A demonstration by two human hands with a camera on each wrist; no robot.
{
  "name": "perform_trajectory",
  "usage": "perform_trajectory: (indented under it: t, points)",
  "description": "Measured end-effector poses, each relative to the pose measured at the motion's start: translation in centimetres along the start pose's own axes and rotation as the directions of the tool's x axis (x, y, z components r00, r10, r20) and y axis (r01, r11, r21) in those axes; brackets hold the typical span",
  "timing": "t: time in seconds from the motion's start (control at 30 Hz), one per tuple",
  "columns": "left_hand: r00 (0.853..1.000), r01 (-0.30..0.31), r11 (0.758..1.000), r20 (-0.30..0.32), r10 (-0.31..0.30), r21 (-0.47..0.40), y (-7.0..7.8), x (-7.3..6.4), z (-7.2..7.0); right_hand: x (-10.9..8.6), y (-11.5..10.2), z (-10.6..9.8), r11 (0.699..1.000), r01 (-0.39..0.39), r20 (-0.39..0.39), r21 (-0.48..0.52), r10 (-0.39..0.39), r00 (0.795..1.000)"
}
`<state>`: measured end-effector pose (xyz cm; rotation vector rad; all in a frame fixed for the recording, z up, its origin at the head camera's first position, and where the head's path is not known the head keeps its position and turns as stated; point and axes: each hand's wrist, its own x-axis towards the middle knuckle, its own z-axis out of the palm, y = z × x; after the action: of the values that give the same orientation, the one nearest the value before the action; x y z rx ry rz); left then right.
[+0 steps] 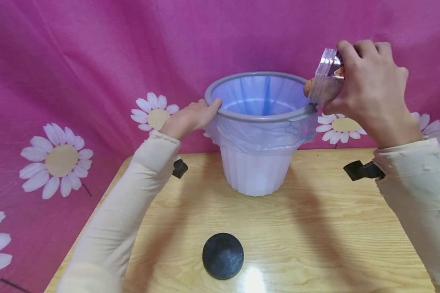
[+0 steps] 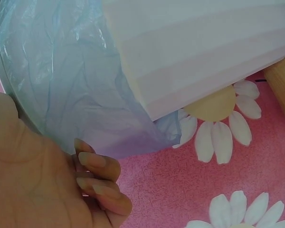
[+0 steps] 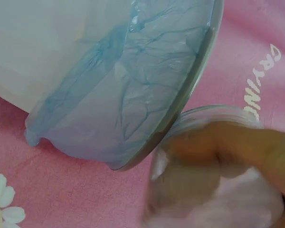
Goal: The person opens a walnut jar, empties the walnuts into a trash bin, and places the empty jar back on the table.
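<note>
A white ribbed trash bin [image 1: 258, 171] stands upright on the table, with a grey rim [image 1: 258, 119] and a thin bluish bag [image 1: 256, 136] folded over it. My left hand [image 1: 193, 118] grips the rim's left side, thumb over the edge; its other fingers [image 2: 102, 166] curl beside the bag in the left wrist view. With my right hand [image 1: 373, 87] I hold a clear jar [image 1: 320, 91] with a dark label, tilted with its threaded mouth at the bin's right rim. A round tan-brown piece [image 1: 308, 87] shows at the mouth. A round black lid [image 1: 223, 256] lies on the table's front.
The wood-grain table [image 1: 337, 203] meets a pink cloth [image 1: 168, 36] printed with white daisies, which hangs behind and to the left. Black straps [image 1: 362, 170] show at both cuffs.
</note>
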<state>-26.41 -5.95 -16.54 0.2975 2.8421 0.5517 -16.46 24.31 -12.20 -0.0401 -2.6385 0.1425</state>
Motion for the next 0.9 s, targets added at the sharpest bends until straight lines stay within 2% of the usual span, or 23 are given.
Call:
perform_trajectory:
  t: [0.13, 0.27, 0.5, 0.63, 0.77, 0.9]
  points:
    - [1.0, -0.014, 1.0, -0.008, 0.014, -0.002, -0.04, 0.08, 0.1, 0.11, 0.04, -0.03, 0.999, -0.045, 0.041, -0.023, 0.046, 0.998]
    - [1.0, -0.018, 1.0, -0.017, 0.018, -0.006, -0.04, 0.0, 0.1, 0.38, 0.16, -0.03, 0.999, -0.03, 0.052, -0.034, 0.031, 0.998]
    - [0.999, -0.019, 1.0, -0.026, 0.019, -0.004, -0.09, 0.0, 0.13, 0.36, 0.27, 0.22, 0.996, 0.089, -0.023, -0.013, -0.089, 0.996]
    - [0.999, -0.018, 1.0, -0.03, 0.018, -0.001, -0.14, -0.01, 0.19, 0.53, -0.12, 0.25, 0.998, 0.069, -0.012, 0.012, -0.069, 0.998]
    - [0.999, -0.025, 1.0, -0.03, 0.025, -0.003, -0.14, -0.03, 0.29, 0.67, -0.41, 0.23, 0.995, 0.028, -0.055, 0.092, -0.023, 0.998]
    - [0.999, -0.025, 1.0, -0.033, 0.024, -0.013, -0.08, -0.07, 0.24, 0.68, -0.28, 0.23, 0.994, 0.091, -0.084, 0.064, -0.085, 0.993]
